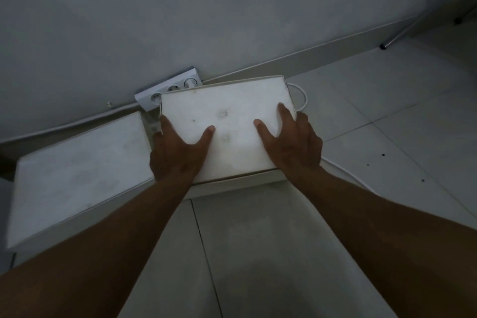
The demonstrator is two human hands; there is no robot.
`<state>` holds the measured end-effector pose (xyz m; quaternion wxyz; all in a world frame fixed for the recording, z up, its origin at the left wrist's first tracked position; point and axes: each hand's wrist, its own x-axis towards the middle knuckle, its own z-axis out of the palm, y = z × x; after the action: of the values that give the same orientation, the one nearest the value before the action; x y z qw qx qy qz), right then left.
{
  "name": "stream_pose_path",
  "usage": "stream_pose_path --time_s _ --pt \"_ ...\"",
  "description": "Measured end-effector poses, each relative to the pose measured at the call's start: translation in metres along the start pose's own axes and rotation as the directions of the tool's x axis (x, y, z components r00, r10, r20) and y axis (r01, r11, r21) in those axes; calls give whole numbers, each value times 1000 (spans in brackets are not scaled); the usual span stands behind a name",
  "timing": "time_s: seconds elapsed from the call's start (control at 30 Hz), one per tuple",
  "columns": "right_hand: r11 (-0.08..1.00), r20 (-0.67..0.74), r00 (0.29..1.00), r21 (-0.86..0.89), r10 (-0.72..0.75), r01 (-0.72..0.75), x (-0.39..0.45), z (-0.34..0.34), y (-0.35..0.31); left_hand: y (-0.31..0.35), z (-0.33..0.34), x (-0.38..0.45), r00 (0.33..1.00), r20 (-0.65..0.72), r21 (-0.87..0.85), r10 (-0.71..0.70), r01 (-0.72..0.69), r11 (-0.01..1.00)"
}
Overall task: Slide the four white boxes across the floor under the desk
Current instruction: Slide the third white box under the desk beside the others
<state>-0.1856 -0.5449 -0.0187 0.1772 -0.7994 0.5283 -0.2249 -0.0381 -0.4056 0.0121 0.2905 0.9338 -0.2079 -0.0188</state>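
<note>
A white box lies on the tiled floor against the wall, its flat top lightly smudged. My left hand grips its near left corner, thumb on top and fingers down the left side. My right hand holds its near right corner, thumb and index finger spread on top. Beneath its near edge shows the rim of another white box. A larger white box lies to the left, also by the wall, touched by neither hand.
A white triple wall socket sits low on the wall just behind the held box. A white cable loops at the box's right. A metal leg stands at the far right. Tiled floor spreads to the right.
</note>
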Motion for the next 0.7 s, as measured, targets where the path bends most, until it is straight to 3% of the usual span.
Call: stream_pose_path --time_s 0.5,0.7 --pt "998 -329 944 -62 0 -22 -139 -129 -70 -27 -129 -76 972 -116 -179 206 -224 958" --pt "994 -372 927 -72 45 -77 -203 -169 -95 -40 -185 -113 961 -99 -170 258 -272 947"
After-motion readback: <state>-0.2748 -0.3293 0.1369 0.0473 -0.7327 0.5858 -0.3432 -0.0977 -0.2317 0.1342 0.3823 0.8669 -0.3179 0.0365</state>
